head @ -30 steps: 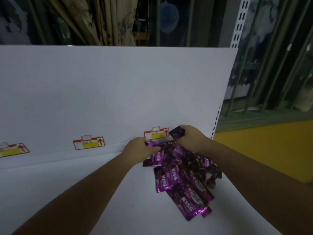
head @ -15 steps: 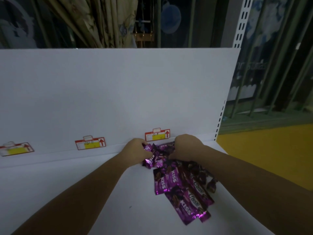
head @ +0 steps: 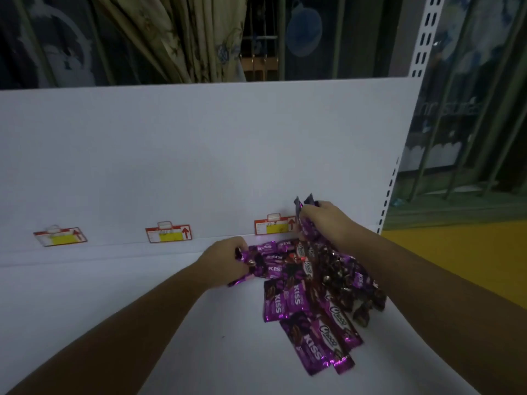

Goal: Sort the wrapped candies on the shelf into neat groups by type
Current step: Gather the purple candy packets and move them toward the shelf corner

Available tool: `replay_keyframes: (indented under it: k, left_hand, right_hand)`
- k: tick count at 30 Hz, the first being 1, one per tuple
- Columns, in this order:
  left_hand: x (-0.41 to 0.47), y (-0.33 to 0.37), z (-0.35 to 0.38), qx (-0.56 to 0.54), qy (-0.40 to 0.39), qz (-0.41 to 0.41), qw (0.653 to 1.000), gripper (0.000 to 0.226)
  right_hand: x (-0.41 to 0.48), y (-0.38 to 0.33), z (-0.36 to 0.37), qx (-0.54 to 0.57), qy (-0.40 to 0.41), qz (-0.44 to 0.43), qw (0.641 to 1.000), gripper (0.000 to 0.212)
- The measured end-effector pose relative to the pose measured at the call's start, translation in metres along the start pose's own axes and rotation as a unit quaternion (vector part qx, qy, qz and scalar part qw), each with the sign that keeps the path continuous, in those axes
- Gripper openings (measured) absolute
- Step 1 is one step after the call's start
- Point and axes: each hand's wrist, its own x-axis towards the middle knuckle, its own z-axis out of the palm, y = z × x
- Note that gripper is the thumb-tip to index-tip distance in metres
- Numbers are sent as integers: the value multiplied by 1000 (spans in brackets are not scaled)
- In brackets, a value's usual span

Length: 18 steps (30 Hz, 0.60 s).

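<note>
A heap of purple wrapped candies (head: 310, 297) lies on the white shelf (head: 142, 309) at its right end; some read KISS, some Choco, and small dark twisted ones sit at the heap's right side. My left hand (head: 225, 263) is at the heap's left edge and grips a few purple candies (head: 248, 262). My right hand (head: 325, 220) is raised above the heap's far end and holds a bunch of purple packets (head: 305, 215) that stick up past its fingers.
The shelf's white back panel (head: 199, 152) carries three red and yellow price tags (head: 168, 232). A perforated upright (head: 422, 38) marks the shelf's right end, with yellow floor (head: 462, 258) beyond. Curtains and window bars stand behind.
My right hand has risen off the heap with a bunch of packets. My left hand has pulled a few candies slightly left and nearer.
</note>
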Motion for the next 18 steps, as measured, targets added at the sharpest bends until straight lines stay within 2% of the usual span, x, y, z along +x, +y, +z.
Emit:
replay_keyframes:
  k: [4, 7, 9, 11, 14, 18]
  left_hand:
    - [-8, -1, 4, 55, 12, 0, 998, 4]
    - [-17, -2, 2, 58, 14, -27, 998, 11]
    - [-29, -4, -4, 65, 11, -44, 997, 28]
    - [-44, -11, -12, 110, 14, -57, 992, 35]
    - [-74, -25, -26, 123, 76, -97, 985, 20]
    - [-125, -46, -47, 126, 125, -162, 971, 10]
  right_hand:
    - [0, 2, 5, -13, -21, -34, 999, 15]
    - [3, 8, 13, -8, -56, -50, 997, 24]
    - [5, 12, 22, -12, -108, -60, 992, 27]
    - [8, 14, 38, -92, -138, -81, 983, 20]
    - [12, 14, 72, -240, -154, -150, 947, 15]
    - [1, 9, 122, -353, -209, -258, 875, 13]
